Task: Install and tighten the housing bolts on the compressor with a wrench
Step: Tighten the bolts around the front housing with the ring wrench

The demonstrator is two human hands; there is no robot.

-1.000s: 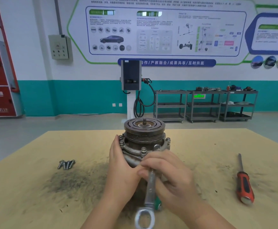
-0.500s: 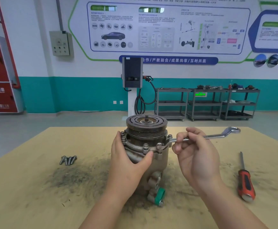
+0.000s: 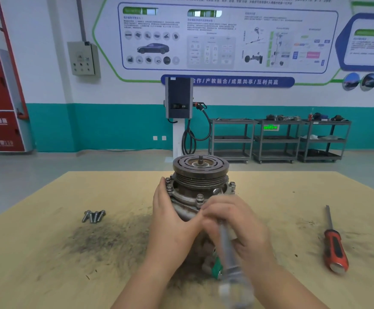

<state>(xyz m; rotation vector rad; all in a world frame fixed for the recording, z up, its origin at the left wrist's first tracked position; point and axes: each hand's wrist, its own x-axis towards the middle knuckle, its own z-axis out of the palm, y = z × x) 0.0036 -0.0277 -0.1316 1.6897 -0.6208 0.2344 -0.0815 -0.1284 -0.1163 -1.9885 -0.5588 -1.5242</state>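
The grey metal compressor (image 3: 200, 186) with its grooved pulley stands upright mid-table on the tan wooden table (image 3: 48, 253). My left hand (image 3: 172, 221) cups its housing; my right hand (image 3: 237, 226) grips the blurred steel wrench (image 3: 227, 248). Four loose steel bolts (image 3: 94, 216) lie well left.

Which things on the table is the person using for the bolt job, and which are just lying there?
In use: compressor, wrench, left hand, right hand, spare bolts waiting.

Lying about: screwdriver.
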